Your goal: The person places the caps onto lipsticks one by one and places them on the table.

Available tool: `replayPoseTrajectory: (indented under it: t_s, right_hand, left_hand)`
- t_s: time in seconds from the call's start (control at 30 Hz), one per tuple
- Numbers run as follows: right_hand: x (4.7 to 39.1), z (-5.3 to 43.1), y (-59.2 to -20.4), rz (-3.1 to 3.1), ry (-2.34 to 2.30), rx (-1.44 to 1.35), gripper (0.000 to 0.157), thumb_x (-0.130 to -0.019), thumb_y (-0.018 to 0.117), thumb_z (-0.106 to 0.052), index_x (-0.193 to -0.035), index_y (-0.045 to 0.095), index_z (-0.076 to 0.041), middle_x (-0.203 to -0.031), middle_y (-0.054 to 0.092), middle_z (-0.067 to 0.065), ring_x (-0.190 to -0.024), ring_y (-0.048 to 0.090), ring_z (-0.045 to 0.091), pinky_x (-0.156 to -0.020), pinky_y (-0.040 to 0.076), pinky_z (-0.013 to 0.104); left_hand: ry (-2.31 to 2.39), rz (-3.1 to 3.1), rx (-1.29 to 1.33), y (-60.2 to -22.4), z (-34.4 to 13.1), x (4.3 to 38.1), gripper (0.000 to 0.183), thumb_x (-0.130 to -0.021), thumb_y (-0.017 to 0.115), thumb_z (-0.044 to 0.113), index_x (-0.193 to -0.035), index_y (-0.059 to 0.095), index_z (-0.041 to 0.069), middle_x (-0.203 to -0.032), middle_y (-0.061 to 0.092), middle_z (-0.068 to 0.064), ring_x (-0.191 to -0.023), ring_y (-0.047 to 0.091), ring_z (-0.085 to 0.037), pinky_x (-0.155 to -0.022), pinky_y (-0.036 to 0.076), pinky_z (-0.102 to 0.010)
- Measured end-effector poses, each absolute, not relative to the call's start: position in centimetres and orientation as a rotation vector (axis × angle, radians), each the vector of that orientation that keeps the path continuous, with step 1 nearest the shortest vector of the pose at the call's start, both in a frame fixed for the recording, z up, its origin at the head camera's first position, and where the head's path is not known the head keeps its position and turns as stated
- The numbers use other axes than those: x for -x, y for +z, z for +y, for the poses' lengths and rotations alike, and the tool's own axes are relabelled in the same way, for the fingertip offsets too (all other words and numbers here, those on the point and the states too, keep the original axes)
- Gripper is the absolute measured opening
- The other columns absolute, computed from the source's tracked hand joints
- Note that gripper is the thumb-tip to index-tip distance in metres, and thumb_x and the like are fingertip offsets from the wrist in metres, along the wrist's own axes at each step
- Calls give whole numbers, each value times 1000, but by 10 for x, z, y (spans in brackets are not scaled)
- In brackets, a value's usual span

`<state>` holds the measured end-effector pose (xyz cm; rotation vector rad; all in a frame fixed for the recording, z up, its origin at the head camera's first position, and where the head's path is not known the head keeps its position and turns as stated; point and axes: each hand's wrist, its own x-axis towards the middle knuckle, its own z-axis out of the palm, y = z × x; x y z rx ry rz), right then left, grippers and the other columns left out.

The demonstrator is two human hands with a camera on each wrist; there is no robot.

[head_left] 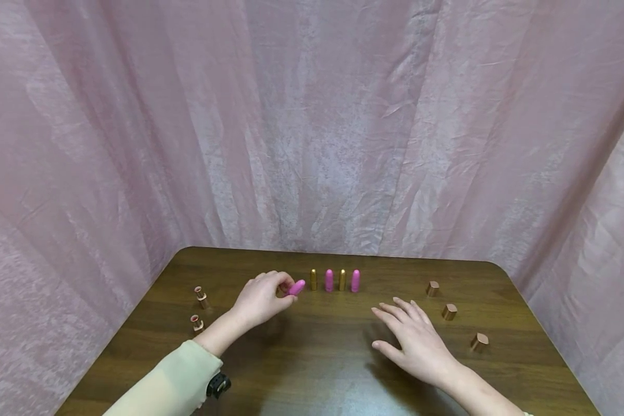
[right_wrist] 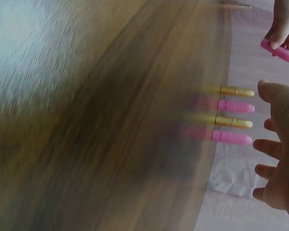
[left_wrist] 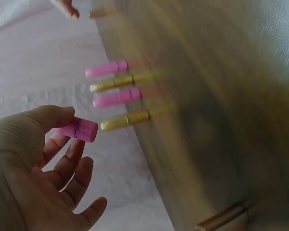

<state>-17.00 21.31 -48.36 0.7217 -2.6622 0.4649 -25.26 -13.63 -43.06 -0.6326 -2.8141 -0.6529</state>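
Observation:
My left hand [head_left: 264, 297] pinches a pink bullet-shaped lipstick tube [head_left: 296, 287] between thumb and fingers, tilted and lifted off the table. Dark lettering shows near its flat end in the left wrist view. Right beside it stands an upright row: a gold tube [head_left: 314, 279], a pink tube [head_left: 329, 280], another gold tube [head_left: 342, 280] and another pink tube [head_left: 355, 281]. My right hand [head_left: 413, 344] hovers over the table with fingers spread and holds nothing, between that row and the rose-gold caps [head_left: 449, 312].
Two uncapped rose-gold lipsticks, one farther back [head_left: 201, 297] and one nearer [head_left: 197, 325], stand at the left, the nearer partly behind my left forearm. Three rose-gold caps sit at the right. A pink curtain [head_left: 312, 144] hangs behind the brown wooden table [head_left: 312, 370].

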Motion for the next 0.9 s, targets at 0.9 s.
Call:
replayPoseTrajectory:
  t_s: [0.9]
  right_hand:
    - [170, 227, -501, -2696, 469, -699, 61, -90, 78, -37, -143, 60, -12, -139, 62, 7, -136, 48, 40, -107, 38, 65]
  left_hand:
    - [-784, -3086, 177, -479, -117, 334, 23, -84, 75, 27, -103, 70, 15, -88, 64, 4, -83, 59, -20, -75, 49, -41]
